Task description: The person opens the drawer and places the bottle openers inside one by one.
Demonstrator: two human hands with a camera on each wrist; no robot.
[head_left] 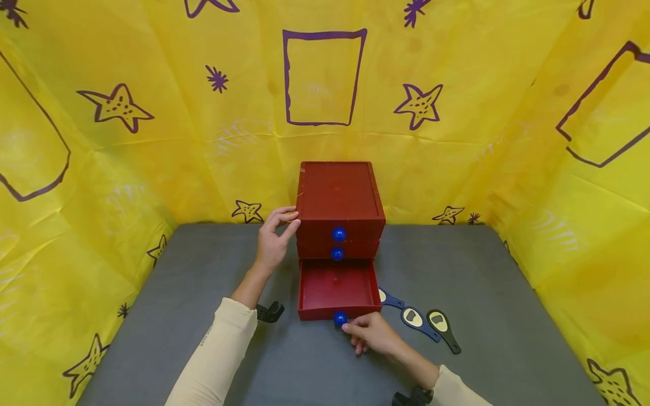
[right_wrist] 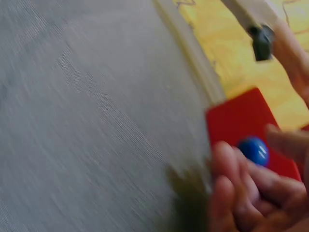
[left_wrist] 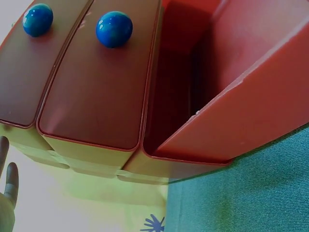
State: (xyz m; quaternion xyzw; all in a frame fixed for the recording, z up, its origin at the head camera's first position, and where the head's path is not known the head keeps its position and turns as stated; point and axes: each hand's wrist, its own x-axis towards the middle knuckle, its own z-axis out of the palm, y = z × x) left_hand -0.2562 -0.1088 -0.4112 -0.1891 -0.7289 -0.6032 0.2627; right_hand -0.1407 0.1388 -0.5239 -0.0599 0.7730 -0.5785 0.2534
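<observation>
the right hand (head_left: 373, 334) is placed at the front of the lowest drawer (head_left: 338, 290), a shallow red plastic tray that is pulled fully out onto the grey felt table top (head_left: 203, 282). its thumb and fingertips are closed in a pinch on the small round blue knob (head_left: 339, 318) at the middle of the drawer front. the remaining fingers are curled beneath, touching or nearly touching the table. in the right wrist view the same knob (right_wrist: 254, 150) is seen between the fingertips, though that picture is blurred. the knob is judged to be held in this way because it is the only purchase on the drawer front.

the left hand (head_left: 274, 239) is set against the upper left edge of the red plastic three-drawer cabinet (head_left: 339, 197). its fingers are bent over the top corner and its thumb is laid on the side wall, so that the cabinet is gripped and apparently steadied against the pull on the drawer.

the two upper drawers are closed, each with its blue knob (head_left: 338, 234) facing forward. the interior of the open drawer is seen to be empty.

just right of the open drawer, three flat paddle-shaped bottle openers (head_left: 418, 321) with dark handles are laid side by side on the table. the surroundings are lined with a yellow printed sheet (head_left: 152, 141).
</observation>
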